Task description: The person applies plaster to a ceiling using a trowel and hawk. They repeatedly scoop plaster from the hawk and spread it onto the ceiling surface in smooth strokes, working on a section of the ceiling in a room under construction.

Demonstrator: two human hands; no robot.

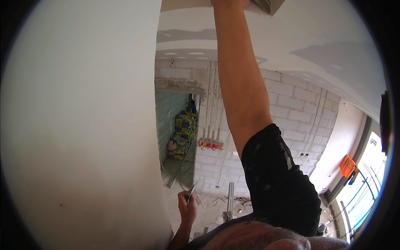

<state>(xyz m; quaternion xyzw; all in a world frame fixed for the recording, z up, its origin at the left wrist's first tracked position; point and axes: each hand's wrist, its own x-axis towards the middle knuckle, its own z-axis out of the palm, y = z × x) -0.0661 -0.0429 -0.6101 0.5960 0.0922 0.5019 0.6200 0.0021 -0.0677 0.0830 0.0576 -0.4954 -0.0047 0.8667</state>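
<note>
Across the L half of the frame, a smooth off-white wall [83,125] fills the view, w/ a brownish tinge toward the lower L. Overhead, a pale ceiling [316,33] spans top ctr to upper R, w/ greyer patches. Mid-frame, behind the raised arm: a bare block wall [287,100] w/ vertical grooves & a red strip [211,146] at the foot of some. L of ctr, a doorway shows stacked bags [183,129], yellow & dark. Far R: bright window [362,208], orange cloth [346,166] hanging next to it. Floor [171,196] at lower ctr is dusty, debris about; an upright metal bar [230,198] stands there.

Lower ctr, L hand [187,208] has its grip clamped on a thin flat tool [193,189]. Tool's long axis is a steep diagonal: free end points up & slightly R, other end down into the fingers. Exact blade shape too small to tell.

R arm, black sleeve [279,179], goes up to top ctr. R hand [230,2] is mostly cut off by the top edge, so can't tell whether its grip is apart or together. Just R of it, a grey plate [273,5], also cut off; visible corner points down, long axis can't be told.
</note>
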